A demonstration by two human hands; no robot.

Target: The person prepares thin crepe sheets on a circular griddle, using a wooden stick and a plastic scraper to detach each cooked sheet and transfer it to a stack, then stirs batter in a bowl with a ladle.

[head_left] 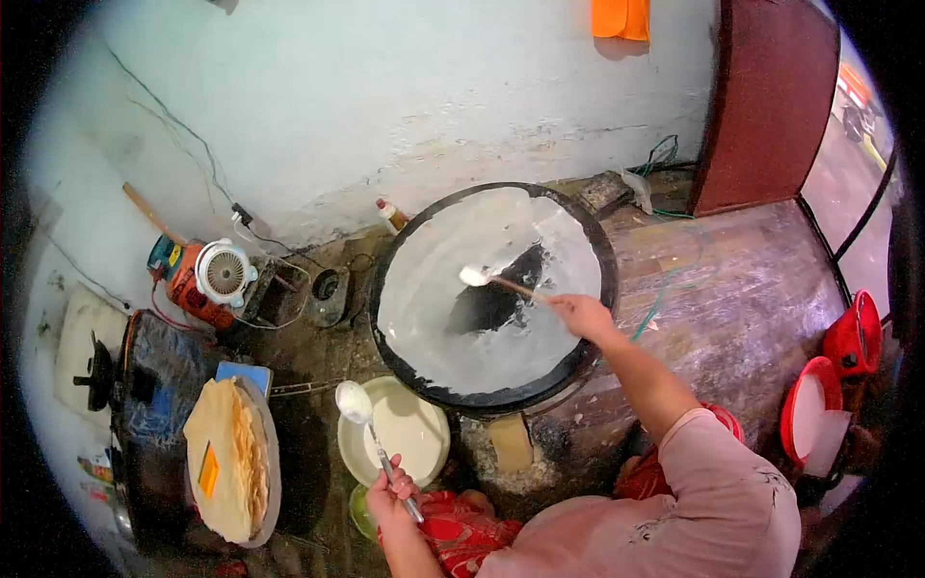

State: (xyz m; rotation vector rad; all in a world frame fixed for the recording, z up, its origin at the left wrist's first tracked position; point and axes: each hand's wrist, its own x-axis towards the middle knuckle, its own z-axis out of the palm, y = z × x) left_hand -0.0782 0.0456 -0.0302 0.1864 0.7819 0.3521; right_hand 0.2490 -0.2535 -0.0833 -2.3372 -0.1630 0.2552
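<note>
My right hand (581, 316) is closed round the wooden handle of a batter spreader (511, 285), whose head is coated in white batter. That head rests over the round black griddle (609, 260). A wide ring of pale batter (434, 279) covers most of the griddle, with a dark bare patch at its middle. My left hand (390, 489) grips the metal handle of a ladle (355, 403), its bowl smeared with batter. Beneath the ladle, at its right, stands a basin (441, 458) of creamy liquid batter.
A stack of thin flatbreads (226, 453) lies on a round board at the left. An orange motor with a white blower (224, 273) stands behind it. A small bottle (391, 216) is by the wall. Red basins (798, 414) sit at the far right.
</note>
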